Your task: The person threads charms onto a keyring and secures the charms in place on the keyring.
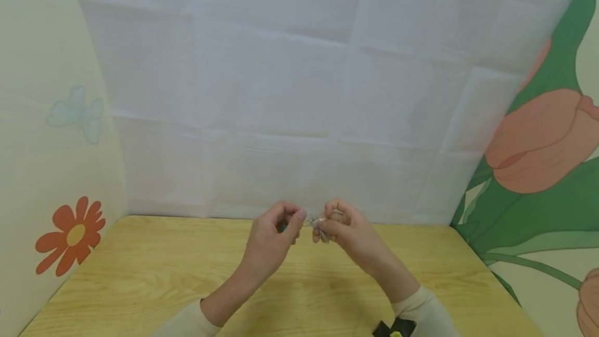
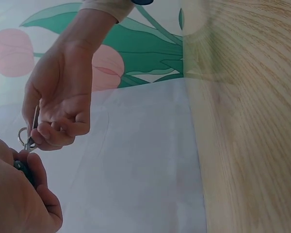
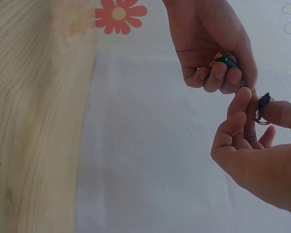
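My left hand (image 1: 269, 239) curls around a small green-and-orange charm (image 3: 226, 59), most of it hidden in the fingers. The thumb and forefinger pinch near a short metal chain (image 3: 243, 83). Facing it, my right hand (image 1: 357, 235) pinches a flat metal key (image 2: 36, 116) between thumb and forefinger. A thin metal split ring (image 2: 22, 136) bridges the small gap between the hands, beside the key. In the right wrist view the ring (image 3: 262, 119) hangs by the right fingertips. Both hands are held up over the table.
The wooden table (image 1: 164, 269) spreads below the hands, with a white cloth (image 1: 281, 92) hanging behind it. Flower-painted walls (image 1: 538, 144) stand at both sides. A black bow with a yellow centre (image 1: 395, 333) shows by the right sleeve.
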Demonstrator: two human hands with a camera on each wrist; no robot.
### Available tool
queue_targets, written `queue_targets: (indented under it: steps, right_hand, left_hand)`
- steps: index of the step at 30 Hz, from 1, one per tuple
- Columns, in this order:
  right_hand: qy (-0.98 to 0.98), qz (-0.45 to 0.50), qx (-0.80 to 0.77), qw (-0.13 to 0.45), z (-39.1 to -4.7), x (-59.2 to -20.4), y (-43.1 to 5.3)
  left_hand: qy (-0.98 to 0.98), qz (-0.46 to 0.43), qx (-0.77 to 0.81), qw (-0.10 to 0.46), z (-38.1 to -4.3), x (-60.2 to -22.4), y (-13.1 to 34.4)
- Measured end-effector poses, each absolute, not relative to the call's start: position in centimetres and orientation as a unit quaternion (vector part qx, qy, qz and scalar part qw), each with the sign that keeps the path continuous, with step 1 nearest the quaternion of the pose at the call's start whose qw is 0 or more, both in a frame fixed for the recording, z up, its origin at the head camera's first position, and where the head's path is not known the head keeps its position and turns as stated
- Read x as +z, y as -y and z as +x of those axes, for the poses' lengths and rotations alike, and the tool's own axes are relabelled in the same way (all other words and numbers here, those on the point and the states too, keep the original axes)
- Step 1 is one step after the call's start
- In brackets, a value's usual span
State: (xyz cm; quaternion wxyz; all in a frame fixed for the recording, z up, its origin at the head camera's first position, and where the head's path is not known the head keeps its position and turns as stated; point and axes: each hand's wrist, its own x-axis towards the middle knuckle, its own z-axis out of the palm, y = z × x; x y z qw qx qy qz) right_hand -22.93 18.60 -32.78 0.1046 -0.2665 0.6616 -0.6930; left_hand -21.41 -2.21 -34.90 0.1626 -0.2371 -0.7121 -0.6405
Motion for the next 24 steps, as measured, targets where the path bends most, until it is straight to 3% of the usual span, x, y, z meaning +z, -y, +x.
queue_targets:
  steps: [6, 15, 24]
  right_hand:
    - [-0.691, -0.265, -0.67, 0.062, -23.08, -32.96, -18.63]
    - [-0.795, -0.303, -0.51, -0.127, -23.28, -33.67, -18.28]
    - [-0.824, -0.302, -0.426, -0.219, -23.72, -33.55, -18.51]
  left_hand:
    - [0.715, -0.238, -0.637, 0.16, -21.49, -34.93, 2.22]
    - [0.72, -0.218, -0.641, 0.153, -21.57, -34.89, 2.28]
    - [0.728, -0.194, -0.643, 0.133, -21.9, -35.06, 2.7]
